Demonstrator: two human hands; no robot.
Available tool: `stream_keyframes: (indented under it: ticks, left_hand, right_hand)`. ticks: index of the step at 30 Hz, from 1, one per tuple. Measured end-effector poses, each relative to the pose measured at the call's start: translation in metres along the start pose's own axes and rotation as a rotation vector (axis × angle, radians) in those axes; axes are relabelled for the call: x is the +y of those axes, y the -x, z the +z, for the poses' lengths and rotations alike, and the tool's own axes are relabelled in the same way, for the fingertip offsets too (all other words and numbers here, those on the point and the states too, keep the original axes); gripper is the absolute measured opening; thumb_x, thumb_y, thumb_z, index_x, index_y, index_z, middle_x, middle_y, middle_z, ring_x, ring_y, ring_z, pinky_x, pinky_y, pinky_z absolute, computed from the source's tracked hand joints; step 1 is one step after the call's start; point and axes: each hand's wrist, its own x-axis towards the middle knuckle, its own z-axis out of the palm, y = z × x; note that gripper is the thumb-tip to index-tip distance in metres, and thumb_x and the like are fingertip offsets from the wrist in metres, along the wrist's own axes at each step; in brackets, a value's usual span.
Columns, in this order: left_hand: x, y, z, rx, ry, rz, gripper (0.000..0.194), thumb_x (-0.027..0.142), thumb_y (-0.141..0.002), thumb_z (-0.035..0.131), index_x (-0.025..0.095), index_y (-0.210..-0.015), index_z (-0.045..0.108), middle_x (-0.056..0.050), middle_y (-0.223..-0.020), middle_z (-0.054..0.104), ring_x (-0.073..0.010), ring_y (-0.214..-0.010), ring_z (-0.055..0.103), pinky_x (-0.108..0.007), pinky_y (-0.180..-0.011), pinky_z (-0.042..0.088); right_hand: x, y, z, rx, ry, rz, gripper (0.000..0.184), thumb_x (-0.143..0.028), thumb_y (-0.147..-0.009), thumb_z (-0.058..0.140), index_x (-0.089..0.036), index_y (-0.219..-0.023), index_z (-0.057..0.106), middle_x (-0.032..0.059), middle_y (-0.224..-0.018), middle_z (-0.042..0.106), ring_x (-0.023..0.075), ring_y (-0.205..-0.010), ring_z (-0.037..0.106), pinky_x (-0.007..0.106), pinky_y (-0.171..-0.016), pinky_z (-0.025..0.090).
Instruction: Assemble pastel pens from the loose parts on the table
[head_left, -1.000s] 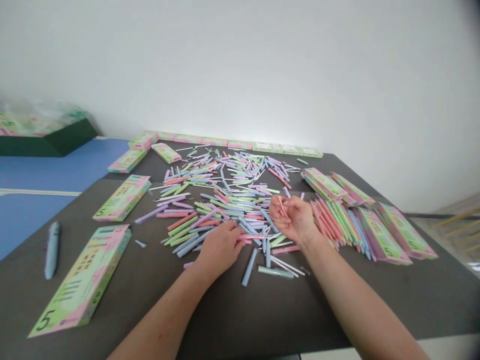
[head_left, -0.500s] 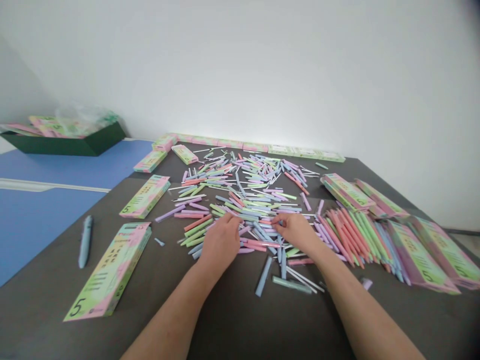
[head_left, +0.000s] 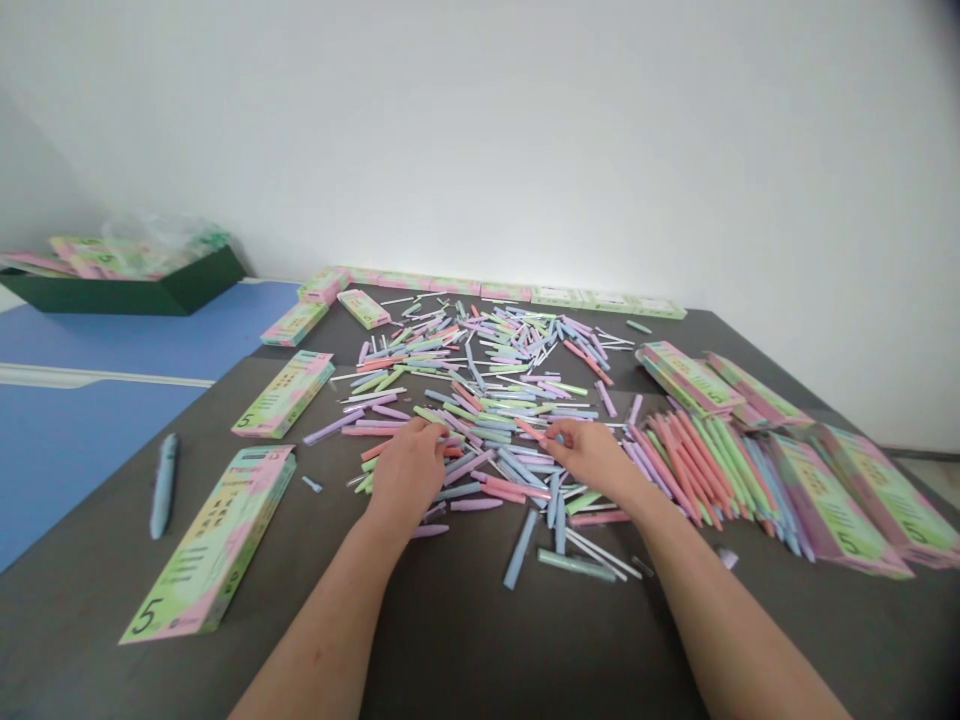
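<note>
Both forearms [head_left: 328,600] are bare of any sleeve as far as they show; the left hand [head_left: 411,465] and right hand [head_left: 592,458] wear nothing visible, neither glove nor watch.

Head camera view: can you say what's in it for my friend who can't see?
A person's left hand and right hand reach into scattered pastel pen parts on a dark table, the right pinching a coral piece. Printed boxes lie on both sides, with a green tray farther left.
</note>
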Motion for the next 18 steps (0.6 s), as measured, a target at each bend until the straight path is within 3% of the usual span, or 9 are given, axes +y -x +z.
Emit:
stream_keyframes:
  ticks: [5,8,10,12,14,18]
  left_hand:
    - [0.01,0.001,0.005,0.091,0.305,0.089,0.026,0.02,-0.088,0.047,0.017,-0.109,0.062,-0.009,-0.102,0.066,-0.0217,-0.088,0.064,-0.032,-0.076,0.05]
    - [0.014,0.002,0.006,0.062,0.477,0.146,0.028,0.022,-0.089,0.048,0.018,-0.115,0.057,-0.006,-0.094,0.068,-0.0176,-0.079,0.064,-0.027,-0.07,0.051]
    - [0.013,0.002,0.003,0.066,0.448,0.158,0.028,0.021,-0.089,0.046,0.018,-0.115,0.057,-0.006,-0.096,0.068,-0.0178,-0.083,0.064,-0.028,-0.073,0.051]
    - [0.005,0.001,-0.003,0.108,0.277,0.123,0.028,0.016,-0.09,0.041,0.017,-0.11,0.061,-0.009,-0.104,0.067,-0.0212,-0.095,0.063,-0.032,-0.084,0.049]
    - [-0.007,-0.001,-0.013,0.12,0.057,-0.038,0.031,0.015,-0.089,0.038,0.017,-0.109,0.062,-0.012,-0.112,0.065,-0.0254,-0.097,0.063,-0.036,-0.083,0.049]
    - [-0.033,-0.002,-0.031,-0.039,-0.239,-0.164,0.034,0.01,-0.084,0.038,0.016,-0.102,0.066,-0.015,-0.107,0.066,-0.0304,-0.098,0.063,-0.039,-0.08,0.049]
  right_hand:
    - [-0.016,0.011,-0.013,-0.166,-0.695,-0.062,0.035,-0.047,-0.082,0.057,-0.013,-0.087,0.067,-0.0061,-0.054,0.038,0.0074,-0.046,0.029,0.022,-0.046,0.021]
    - [-0.024,0.017,-0.014,-0.277,-0.895,-0.065,0.036,-0.048,-0.081,0.059,-0.013,-0.088,0.065,-0.0089,-0.051,0.031,0.0057,-0.043,0.02,0.022,-0.043,0.013]
    - [-0.026,0.017,-0.012,-0.304,-0.913,-0.053,0.034,-0.047,-0.081,0.06,-0.014,-0.088,0.064,-0.0092,-0.051,0.031,0.0055,-0.043,0.02,0.022,-0.043,0.013]
    - [-0.024,0.016,-0.009,-0.271,-0.841,-0.029,0.033,-0.046,-0.08,0.06,-0.014,-0.084,0.063,-0.0088,-0.052,0.033,0.0055,-0.044,0.021,0.022,-0.044,0.015]
    - [-0.02,0.012,-0.005,-0.209,-0.734,-0.005,0.032,-0.046,-0.08,0.06,-0.014,-0.08,0.062,-0.0081,-0.053,0.035,0.0059,-0.045,0.023,0.022,-0.045,0.016]
    - [-0.011,0.006,0.001,-0.126,-0.582,0.026,0.034,-0.047,-0.08,0.057,-0.014,-0.079,0.064,-0.0064,-0.054,0.038,0.0075,-0.047,0.028,0.023,-0.046,0.019]
